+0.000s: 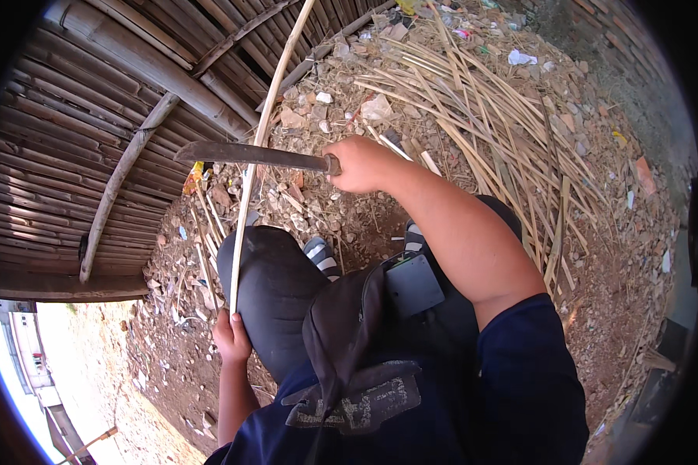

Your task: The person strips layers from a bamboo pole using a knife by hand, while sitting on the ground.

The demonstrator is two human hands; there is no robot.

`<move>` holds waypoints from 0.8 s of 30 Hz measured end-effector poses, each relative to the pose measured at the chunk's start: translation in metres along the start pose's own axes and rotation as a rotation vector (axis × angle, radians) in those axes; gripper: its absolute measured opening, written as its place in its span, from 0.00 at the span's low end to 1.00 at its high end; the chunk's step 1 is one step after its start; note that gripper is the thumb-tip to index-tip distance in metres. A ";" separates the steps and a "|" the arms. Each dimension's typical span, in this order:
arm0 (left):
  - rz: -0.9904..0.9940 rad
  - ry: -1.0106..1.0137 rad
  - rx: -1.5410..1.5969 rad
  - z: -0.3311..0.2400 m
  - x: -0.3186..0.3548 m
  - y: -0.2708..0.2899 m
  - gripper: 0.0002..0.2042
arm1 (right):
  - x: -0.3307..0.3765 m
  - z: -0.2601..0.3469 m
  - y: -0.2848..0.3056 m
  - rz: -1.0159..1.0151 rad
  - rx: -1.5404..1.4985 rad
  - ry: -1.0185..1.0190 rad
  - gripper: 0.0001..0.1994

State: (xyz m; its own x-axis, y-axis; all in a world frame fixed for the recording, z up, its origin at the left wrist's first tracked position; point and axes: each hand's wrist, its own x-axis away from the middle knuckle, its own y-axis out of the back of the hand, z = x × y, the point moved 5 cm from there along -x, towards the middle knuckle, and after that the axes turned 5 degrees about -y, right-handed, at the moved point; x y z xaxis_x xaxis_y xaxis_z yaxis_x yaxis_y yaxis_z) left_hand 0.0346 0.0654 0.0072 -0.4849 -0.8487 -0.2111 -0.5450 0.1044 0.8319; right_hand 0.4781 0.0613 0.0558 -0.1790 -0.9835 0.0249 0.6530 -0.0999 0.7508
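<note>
My right hand (358, 164) is closed round the handle of a machete (264, 154), whose dark, curved blade points left. The blade lies across a long pale bamboo strip (275, 81) and appears to touch it. Low on the left, beside my knee, my left hand (232, 337) grips the near end of that strip. From there the strip runs up past my thigh and on to the top edge of the view. Both hands are bare.
A heap of split bamboo strips (481, 116) covers the ground at upper right. More strips (208, 248) lie left of my knee. A bamboo-slat wall (70, 139) with poles stands at left. Stones and litter cover the dirt; a brick wall (632, 39) rises at far right.
</note>
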 end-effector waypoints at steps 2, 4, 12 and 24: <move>0.024 0.038 0.005 0.004 0.004 -0.002 0.22 | 0.003 0.009 0.001 0.002 -0.003 -0.011 0.13; -0.022 -0.008 -0.025 -0.002 0.004 0.000 0.22 | 0.005 0.027 0.011 -0.118 0.107 0.014 0.17; 0.000 -0.053 -0.174 0.001 0.003 0.011 0.21 | 0.013 0.021 0.029 0.033 0.244 -0.062 0.21; 0.098 -0.037 -0.183 -0.022 0.017 0.023 0.18 | 0.023 0.034 0.022 0.097 0.300 0.033 0.16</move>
State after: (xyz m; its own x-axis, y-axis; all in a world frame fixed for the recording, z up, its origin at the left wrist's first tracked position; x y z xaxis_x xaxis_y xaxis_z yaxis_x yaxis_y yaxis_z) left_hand 0.0289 0.0416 0.0335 -0.5559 -0.8193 -0.1405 -0.3623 0.0867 0.9280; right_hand 0.4635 0.0420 0.0949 -0.0999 -0.9911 0.0880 0.4188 0.0383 0.9073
